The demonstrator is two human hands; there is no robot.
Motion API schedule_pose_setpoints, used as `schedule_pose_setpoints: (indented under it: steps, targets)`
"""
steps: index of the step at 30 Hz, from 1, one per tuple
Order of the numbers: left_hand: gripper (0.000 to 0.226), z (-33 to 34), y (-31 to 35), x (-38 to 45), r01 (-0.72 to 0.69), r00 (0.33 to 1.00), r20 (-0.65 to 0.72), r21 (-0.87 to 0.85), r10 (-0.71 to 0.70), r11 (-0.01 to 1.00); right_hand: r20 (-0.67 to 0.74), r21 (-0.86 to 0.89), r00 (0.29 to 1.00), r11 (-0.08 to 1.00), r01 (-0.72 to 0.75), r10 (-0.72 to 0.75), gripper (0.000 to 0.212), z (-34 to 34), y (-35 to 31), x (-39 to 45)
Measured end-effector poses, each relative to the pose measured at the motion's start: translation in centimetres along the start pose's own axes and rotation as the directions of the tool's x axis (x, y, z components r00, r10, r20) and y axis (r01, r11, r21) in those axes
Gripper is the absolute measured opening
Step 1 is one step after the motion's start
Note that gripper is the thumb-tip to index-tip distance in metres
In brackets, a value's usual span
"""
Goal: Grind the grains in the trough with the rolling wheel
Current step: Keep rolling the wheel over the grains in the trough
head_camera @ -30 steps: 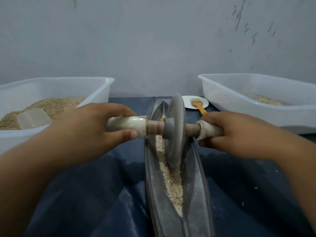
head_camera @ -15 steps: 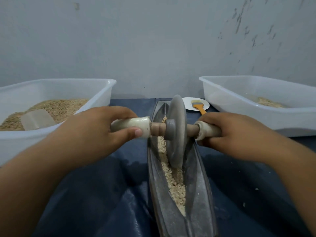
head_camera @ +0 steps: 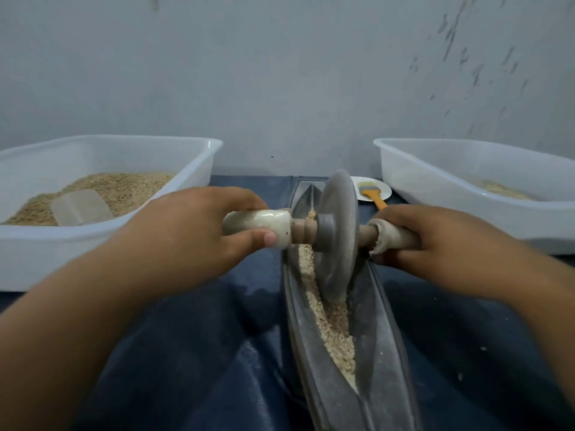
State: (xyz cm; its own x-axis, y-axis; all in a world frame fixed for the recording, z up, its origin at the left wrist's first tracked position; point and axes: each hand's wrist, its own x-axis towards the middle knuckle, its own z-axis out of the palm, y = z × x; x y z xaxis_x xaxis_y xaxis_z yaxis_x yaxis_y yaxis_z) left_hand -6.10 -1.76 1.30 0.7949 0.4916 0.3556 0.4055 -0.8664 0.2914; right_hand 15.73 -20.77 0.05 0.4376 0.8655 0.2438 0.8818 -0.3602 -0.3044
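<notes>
Our left hand [head_camera: 186,241] and right hand [head_camera: 435,244] keep gripping axle handles; rolling wheel [head_camera: 337,234] upright in trough [head_camera: 382,353], edge on grains [head_camera: 336,325], barely shifted toward us since earlier.

Two tubs [head_camera: 199,144] [head_camera: 385,144], two hands [head_camera: 193,234] [head_camera: 435,241] — one wheel [head_camera: 337,234], trough [head_camera: 382,353], brush [head_camera: 371,194].

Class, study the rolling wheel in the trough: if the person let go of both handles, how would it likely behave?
The rolling wheel is a thin disc standing on edge in the trough, so it would probably tip until its axle caught the walls. It looks like stone or metal, likely heavy for its size. Being round, it may roll along the grains.
</notes>
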Motion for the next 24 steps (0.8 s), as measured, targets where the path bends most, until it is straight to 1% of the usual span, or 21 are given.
schedule_pose_setpoints:
  steps: [1, 2, 4, 6, 7, 9, 11, 13, 14, 15, 16, 18, 20, 21, 22, 23, 24]
  targets:
    - [0.048, -0.3, -0.1, -0.1, -0.001, 1.0, 0.025, -0.009, 0.001, 1.0, 0.025, 0.02, 1.0, 1.0, -0.001, 0.0, 0.025, -0.3, 0.1, -0.1]
    - [0.048, -0.7, -0.3, -0.2, -0.008, 0.998, 0.059, -0.025, 0.01, 1.0, 0.081, 0.062, 0.997, 0.998, -0.008, 0.003, 0.031, -0.8, 0.1, -0.4]
    - [0.049, -1.7, -0.5, -0.7, -0.044, 0.993, 0.109, -0.074, 0.052, 0.996, 0.238, 0.162, 0.971, 0.987, -0.014, -0.025, 0.045, -2.1, 0.2, -1.0]
    - [0.048, -2.2, -0.5, -1.1, -0.083, 0.99, 0.102, -0.107, 0.094, 0.991, 0.347, 0.23, 0.935, 0.973, -0.015, -0.068, 0.053, -2.9, 0.2, -1.7]
    - [0.048, -2.2, -0.4, -1.1, -0.091, 0.991, 0.091, -0.106, 0.101, 0.99, 0.359, 0.238, 0.93, 0.971, -0.016, -0.073, 0.054, -3.0, 0.3, -1.8]
    - [0.05, -1.8, -0.5, -0.9, -0.074, 0.994, 0.079, -0.084, 0.081, 0.994, 0.299, 0.196, 0.953, 0.98, -0.019, -0.042, 0.052, -2.5, 0.6, -1.4]
    - [0.054, -1.1, -0.5, -0.4, -0.035, 0.997, 0.063, -0.036, 0.037, 0.999, 0.158, 0.13, 0.987, 0.991, -0.021, 0.0, 0.04, -1.2, 0.5, -0.5]
    - [0.052, -0.5, -0.5, -0.1, -0.012, 0.999, 0.035, 0.02, 0.011, 1.0, 0.01, 0.051, 1.0, 0.998, -0.02, 0.019, 0.024, -0.1, 0.2, 0.2]
    - [0.05, -0.3, -0.4, 0.0, -0.013, 1.0, 0.024, 0.037, 0.012, 0.999, -0.018, 0.025, 1.0, 0.999, -0.02, 0.02, 0.02, 0.1, 0.1, 0.2]
    - [0.047, -0.3, -0.4, -0.1, -0.02, 1.0, 0.019, 0.039, 0.019, 0.999, -0.008, 0.019, 1.0, 1.0, -0.022, 0.022, 0.02, 0.1, 0.2, 0.2]
    - [0.045, -0.5, -0.4, -0.2, -0.03, 0.999, 0.025, 0.023, 0.029, 0.999, 0.033, 0.036, 0.999, 0.999, -0.028, 0.027, 0.023, -0.2, 0.4, 0.0]
    - [0.048, -1.4, -0.5, -0.6, -0.068, 0.996, 0.055, -0.044, 0.07, 0.997, 0.171, 0.096, 0.985, 0.995, -0.036, 0.019, 0.04, -1.5, 0.8, -0.6]
    - [0.048, -2.3, -0.6, -1.1, -0.118, 0.989, 0.07, -0.112, 0.127, 0.987, 0.324, 0.193, 0.945, 0.981, -0.023, -0.041, 0.06, -2.7, 0.7, -1.5]
    - [0.048, -2.6, -0.5, -1.3, -0.135, 0.986, 0.076, -0.136, 0.147, 0.981, 0.378, 0.246, 0.923, 0.969, -0.031, -0.067, 0.067, -3.1, 0.6, -1.8]
    - [0.047, -2.7, -0.5, -1.4, -0.142, 0.985, 0.08, -0.154, 0.156, 0.978, 0.409, 0.28, 0.909, 0.959, -0.042, -0.08, 0.071, -3.3, 0.6, -1.9]
    - [0.047, -2.7, -0.5, -1.3, -0.141, 0.985, 0.08, -0.156, 0.155, 0.978, 0.41, 0.281, 0.908, 0.959, -0.042, -0.081, 0.071, -3.2, 0.8, -1.8]
    - [0.047, -2.4, -0.4, -1.2, -0.136, 0.987, 0.069, -0.138, 0.146, 0.981, 0.379, 0.244, 0.923, 0.969, -0.034, -0.063, 0.069, -2.9, 0.9, -1.5]
